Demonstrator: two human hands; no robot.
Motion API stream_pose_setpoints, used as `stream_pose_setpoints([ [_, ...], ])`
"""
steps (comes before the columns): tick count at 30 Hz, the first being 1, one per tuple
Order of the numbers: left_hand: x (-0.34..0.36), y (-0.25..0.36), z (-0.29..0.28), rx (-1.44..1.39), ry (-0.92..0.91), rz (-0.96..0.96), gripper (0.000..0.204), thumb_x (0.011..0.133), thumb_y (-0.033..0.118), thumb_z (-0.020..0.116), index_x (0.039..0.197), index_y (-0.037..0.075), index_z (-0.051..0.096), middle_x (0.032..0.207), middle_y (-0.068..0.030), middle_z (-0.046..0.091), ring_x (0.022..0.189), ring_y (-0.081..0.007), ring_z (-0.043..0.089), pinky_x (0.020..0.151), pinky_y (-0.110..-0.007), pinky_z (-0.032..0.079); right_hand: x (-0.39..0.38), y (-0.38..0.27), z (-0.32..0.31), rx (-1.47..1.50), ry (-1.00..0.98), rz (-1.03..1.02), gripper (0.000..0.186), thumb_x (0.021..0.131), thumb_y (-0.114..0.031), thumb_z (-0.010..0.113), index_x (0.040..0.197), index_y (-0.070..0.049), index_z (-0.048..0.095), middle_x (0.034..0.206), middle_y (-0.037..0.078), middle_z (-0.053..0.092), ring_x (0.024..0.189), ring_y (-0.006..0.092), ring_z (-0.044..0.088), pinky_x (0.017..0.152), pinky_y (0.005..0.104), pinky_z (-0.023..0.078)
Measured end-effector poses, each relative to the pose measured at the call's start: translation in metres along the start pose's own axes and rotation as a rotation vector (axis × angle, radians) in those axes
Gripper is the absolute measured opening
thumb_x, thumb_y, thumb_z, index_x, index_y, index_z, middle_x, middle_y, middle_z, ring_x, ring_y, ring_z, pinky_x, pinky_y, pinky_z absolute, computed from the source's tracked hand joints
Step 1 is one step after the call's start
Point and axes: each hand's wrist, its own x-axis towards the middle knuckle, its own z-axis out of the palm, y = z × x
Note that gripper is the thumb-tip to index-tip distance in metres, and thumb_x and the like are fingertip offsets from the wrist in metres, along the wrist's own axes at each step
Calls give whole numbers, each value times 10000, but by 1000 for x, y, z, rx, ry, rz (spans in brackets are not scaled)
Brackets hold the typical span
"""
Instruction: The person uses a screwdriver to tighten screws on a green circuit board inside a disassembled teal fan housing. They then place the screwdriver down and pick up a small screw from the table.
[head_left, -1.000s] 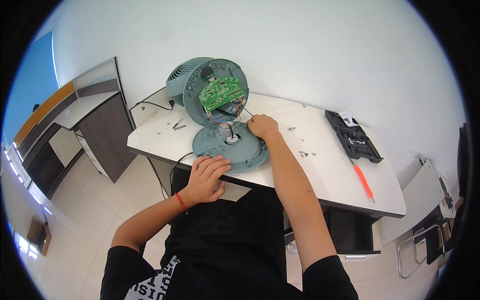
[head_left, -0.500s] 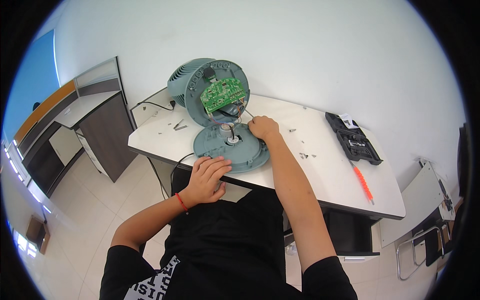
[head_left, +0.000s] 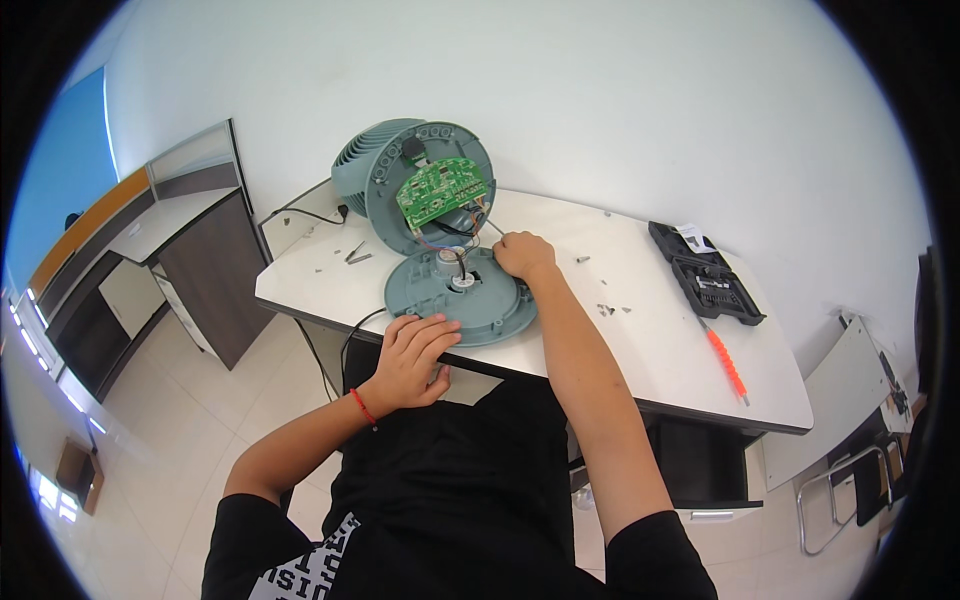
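Note:
A grey-green fan lies taken apart on the white desk (head_left: pixel 650 350). Its head housing (head_left: pixel 380 215) stands tipped up at the back, with a green circuit board (head_left: pixel 440 190) exposed. Thin wires run from there down to the round base (head_left: pixel 410 290), which bears a small motor (head_left: pixel 449 262). Fingers of my left hand (head_left: pixel 415 355) lie spread on the base's front rim, thumb apart below the edge. Closed at the base's right side, my right hand (head_left: pixel 524 256) holds a tool with a thin metal shaft (head_left: pixel 495 228) pointing up toward the wires. The tool's handle is hidden.
Screws (head_left: pixel 606 310) and small metal pieces (head_left: pixel 358 254) are scattered about. An open black tool case (head_left: pixel 712 285) and an orange flexible shaft (head_left: pixel 727 365) lie at the right. A black cable (head_left: pixel 365 322) hangs off the front edge. A white wall stands behind.
The view has shifted very slightly. Both hands keep their places on and beside the base, and the fan parts look the same.

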Motion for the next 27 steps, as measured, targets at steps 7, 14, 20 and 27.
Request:
stream_pose_setpoints([
  [7, -1, -1, 2, 5, -7, -5, 558, 730, 151, 672, 1276, 80, 579, 1359, -60, 617, 1287, -249, 546, 1087, -457, 352, -2, -1, -2, 11, -6, 12, 438, 963, -379, 468, 1145, -103, 754, 1202, 148, 722, 1111, 332, 691, 949, 453, 549],
  [14, -1, 0, 1, 14, -7, -6, 561, 725, 153, 678, 1273, 81, 581, 1355, -59, 620, 1285, -252, 547, 1084, -458, 353, -1, -2, -2, 6, -12, 15, 443, 968, -380, 465, 1160, -99, 748, 1219, 148, 716, 1124, 327, 687, 957, 446, 547],
  [20, -1, 0, 2, 8, 1, -5, 560, 723, 149, 677, 1271, 81, 584, 1352, -58, 621, 1282, -247, 549, 1085, -456, 353, -1, -1, -2, 3, -9, 10, 442, 969, -376, 463, 1159, -96, 749, 1216, 149, 717, 1122, 328, 688, 956, 447, 547],
  [27, -1, 0, 2, 9, 8, -4, 559, 721, 148, 673, 1269, 78, 588, 1348, -57, 622, 1282, -244, 551, 1088, -455, 353, -2, -2, -2, 0, -2, 8, 442, 968, -374, 466, 1152, -91, 751, 1209, 156, 718, 1114, 333, 691, 948, 452, 550],
])
